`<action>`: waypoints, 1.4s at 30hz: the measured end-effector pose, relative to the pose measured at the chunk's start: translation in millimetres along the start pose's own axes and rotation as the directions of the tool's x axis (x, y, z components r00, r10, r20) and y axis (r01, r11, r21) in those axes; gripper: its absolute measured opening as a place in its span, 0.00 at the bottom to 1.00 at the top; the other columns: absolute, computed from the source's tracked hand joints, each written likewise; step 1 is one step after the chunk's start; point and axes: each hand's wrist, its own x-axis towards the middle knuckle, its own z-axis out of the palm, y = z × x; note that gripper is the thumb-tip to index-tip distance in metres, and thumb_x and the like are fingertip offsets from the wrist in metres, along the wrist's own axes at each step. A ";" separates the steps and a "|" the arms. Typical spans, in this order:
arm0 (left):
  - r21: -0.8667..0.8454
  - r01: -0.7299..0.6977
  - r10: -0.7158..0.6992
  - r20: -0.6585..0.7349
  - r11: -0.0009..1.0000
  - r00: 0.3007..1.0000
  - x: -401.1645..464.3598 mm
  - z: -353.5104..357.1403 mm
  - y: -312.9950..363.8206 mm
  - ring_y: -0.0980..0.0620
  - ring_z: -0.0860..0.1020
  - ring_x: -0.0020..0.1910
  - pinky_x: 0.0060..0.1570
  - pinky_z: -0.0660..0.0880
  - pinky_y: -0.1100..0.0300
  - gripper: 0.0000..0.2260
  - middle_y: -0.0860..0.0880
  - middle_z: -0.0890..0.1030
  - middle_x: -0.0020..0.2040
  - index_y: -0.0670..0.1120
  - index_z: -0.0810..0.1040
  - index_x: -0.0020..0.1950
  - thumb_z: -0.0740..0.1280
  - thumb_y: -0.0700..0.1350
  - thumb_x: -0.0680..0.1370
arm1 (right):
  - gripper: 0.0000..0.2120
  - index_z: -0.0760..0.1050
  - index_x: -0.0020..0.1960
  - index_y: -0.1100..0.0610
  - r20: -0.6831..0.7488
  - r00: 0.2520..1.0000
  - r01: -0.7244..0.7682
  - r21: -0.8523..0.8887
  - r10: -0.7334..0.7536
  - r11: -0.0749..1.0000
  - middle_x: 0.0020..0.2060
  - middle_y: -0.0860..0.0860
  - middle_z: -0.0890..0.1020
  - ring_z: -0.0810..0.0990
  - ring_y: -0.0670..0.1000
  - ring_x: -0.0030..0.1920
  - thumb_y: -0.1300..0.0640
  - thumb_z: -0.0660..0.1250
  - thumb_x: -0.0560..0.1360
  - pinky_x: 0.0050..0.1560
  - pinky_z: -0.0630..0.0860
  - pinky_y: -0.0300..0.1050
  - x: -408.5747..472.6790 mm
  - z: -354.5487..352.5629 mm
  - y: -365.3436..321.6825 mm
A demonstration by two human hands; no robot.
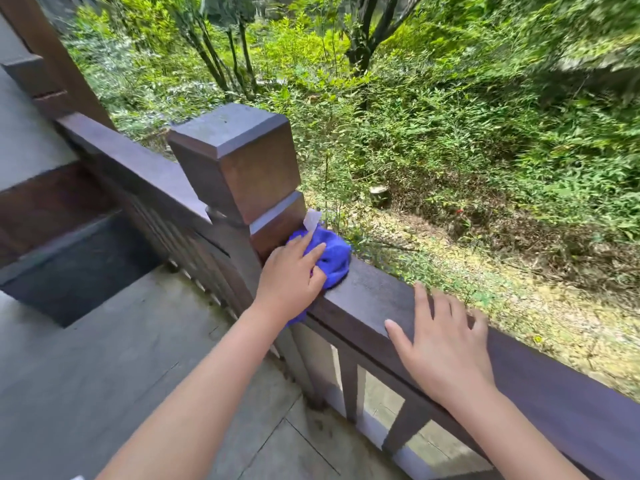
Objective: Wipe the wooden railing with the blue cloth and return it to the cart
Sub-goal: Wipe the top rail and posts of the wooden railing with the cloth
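Observation:
The dark wooden railing (374,299) runs from the lower right up to a square post (239,161), then on toward the upper left. The blue cloth (334,258), with a white label at its top, is bunched on the top rail right against the post. My left hand (294,275) presses down on the cloth, fingers spread over it. My right hand (446,344) lies flat on the top rail further right, fingers apart, holding nothing. No cart is in view.
Grey paved floor (131,358) lies on my side of the railing, with a dark sunken opening (83,268) at the left. Beyond the rail the ground drops to bushes, trees and leaf litter (450,150). Vertical balusters (349,386) stand under the rail.

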 end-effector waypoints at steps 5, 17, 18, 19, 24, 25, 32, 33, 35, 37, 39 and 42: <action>0.034 0.266 -0.264 -0.046 0.963 0.963 -4.5 6.9 26.7 0.43 0.68 0.65 0.56 0.65 0.50 0.22 0.40 0.70 0.68 0.43 0.70 0.67 0.53 0.46 0.74 | 0.37 0.48 0.74 0.54 -0.011 1.000 -0.003 0.009 0.003 1.000 0.70 0.53 0.64 0.61 0.54 0.70 0.34 0.41 0.72 0.69 0.57 0.60 0.6 1.3 2.0; -0.385 0.173 -0.073 0.260 0.906 0.963 -33.4 -11.3 63.0 0.46 0.49 0.76 0.74 0.47 0.51 0.32 0.41 0.50 0.77 0.43 0.51 0.75 0.48 0.48 0.70 | 0.29 0.48 0.75 0.49 -0.042 0.999 0.031 0.303 -0.019 0.953 0.75 0.51 0.58 0.55 0.51 0.74 0.44 0.51 0.76 0.74 0.50 0.56 5.4 -4.6 6.8; -0.420 0.108 0.011 0.273 0.901 0.962 -36.3 -14.5 51.0 0.47 0.48 0.76 0.74 0.46 0.54 0.32 0.43 0.49 0.77 0.44 0.51 0.75 0.51 0.47 0.71 | 0.30 0.48 0.75 0.48 -0.084 0.995 0.081 0.346 -0.055 0.935 0.76 0.51 0.56 0.53 0.51 0.75 0.45 0.54 0.76 0.74 0.50 0.56 6.2 -8.1 4.5; -0.395 0.031 0.091 0.285 0.918 0.954 -38.2 -16.7 39.8 0.48 0.47 0.76 0.75 0.46 0.54 0.32 0.44 0.49 0.77 0.46 0.51 0.75 0.56 0.45 0.72 | 0.31 0.49 0.74 0.48 -0.129 0.985 0.156 0.348 -0.117 0.924 0.76 0.51 0.55 0.51 0.52 0.75 0.46 0.57 0.75 0.75 0.51 0.56 7.8 -11.6 0.1; -0.201 -0.187 0.245 0.323 0.962 0.914 -27.0 -19.2 13.9 0.47 0.54 0.75 0.72 0.59 0.53 0.35 0.44 0.51 0.77 0.50 0.53 0.75 0.67 0.44 0.72 | 0.34 0.55 0.74 0.52 -0.047 0.940 0.339 0.216 -0.337 0.916 0.75 0.51 0.58 0.55 0.51 0.74 0.42 0.62 0.73 0.73 0.55 0.51 26.3 -16.9 -34.0; -0.188 -0.183 0.237 0.318 0.965 0.918 -24.2 -19.9 12.8 0.47 0.57 0.74 0.70 0.61 0.54 0.35 0.46 0.53 0.77 0.51 0.54 0.75 0.68 0.45 0.72 | 0.33 0.57 0.73 0.53 -0.001 0.944 0.322 0.218 -0.329 0.922 0.74 0.52 0.60 0.57 0.52 0.74 0.42 0.62 0.73 0.73 0.56 0.51 30.4 -16.5 -38.4; -0.185 -0.185 0.228 0.248 0.965 0.942 -27.4 -21.7 14.1 0.47 0.64 0.71 0.65 0.64 0.56 0.30 0.47 0.64 0.74 0.50 0.63 0.72 0.68 0.44 0.71 | 0.26 0.70 0.65 0.53 0.004 0.956 0.287 0.225 -0.295 0.931 0.65 0.51 0.74 0.69 0.55 0.66 0.47 0.65 0.69 0.65 0.67 0.50 29.6 -18.7 -47.1; -0.186 -0.195 0.239 0.248 0.963 0.939 -31.0 -21.0 13.0 0.47 0.64 0.71 0.66 0.65 0.55 0.30 0.46 0.64 0.74 0.50 0.62 0.72 0.68 0.44 0.71 | 0.25 0.71 0.64 0.53 -0.017 0.956 0.287 0.229 -0.291 0.930 0.63 0.51 0.76 0.70 0.55 0.64 0.48 0.66 0.69 0.63 0.69 0.51 25.3 -16.9 -47.9; -0.187 -0.217 0.259 0.246 0.958 0.934 -39.9 -20.8 9.4 0.48 0.63 0.71 0.66 0.66 0.55 0.30 0.46 0.64 0.74 0.50 0.62 0.72 0.67 0.42 0.71 | 0.21 0.73 0.61 0.52 -0.066 0.959 0.285 0.233 -0.277 0.930 0.59 0.51 0.78 0.71 0.54 0.61 0.50 0.66 0.69 0.59 0.73 0.52 14.9 -12.1 -50.3; -0.187 -0.237 0.277 0.229 0.953 0.933 -49.0 -21.8 5.8 0.48 0.63 0.71 0.66 0.67 0.54 0.29 0.46 0.64 0.73 0.50 0.62 0.72 0.66 0.41 0.72 | 0.18 0.73 0.59 0.53 -0.118 0.959 0.278 0.223 -0.258 0.934 0.56 0.50 0.78 0.71 0.54 0.60 0.52 0.66 0.69 0.53 0.76 0.52 4.9 -7.3 -54.1; -0.184 -0.259 0.297 0.219 0.948 0.930 -59.3 -24.3 3.5 0.47 0.64 0.70 0.64 0.69 0.52 0.28 0.46 0.66 0.72 0.49 0.62 0.72 0.65 0.41 0.72 | 0.16 0.74 0.57 0.53 -0.170 0.953 0.281 0.193 -0.250 0.940 0.53 0.49 0.78 0.71 0.53 0.59 0.54 0.65 0.70 0.47 0.77 0.51 -4.3 -1.9 -59.7; -0.217 -0.278 0.323 0.213 0.936 0.922 -75.2 -29.4 -4.1 0.48 0.72 0.61 0.55 0.74 0.52 0.24 0.49 0.75 0.61 0.51 0.67 0.68 0.65 0.43 0.72 | 0.14 0.75 0.55 0.52 -0.212 0.935 0.320 0.154 -0.285 0.935 0.50 0.47 0.79 0.72 0.53 0.55 0.55 0.63 0.70 0.41 0.74 0.47 -17.0 5.3 -69.6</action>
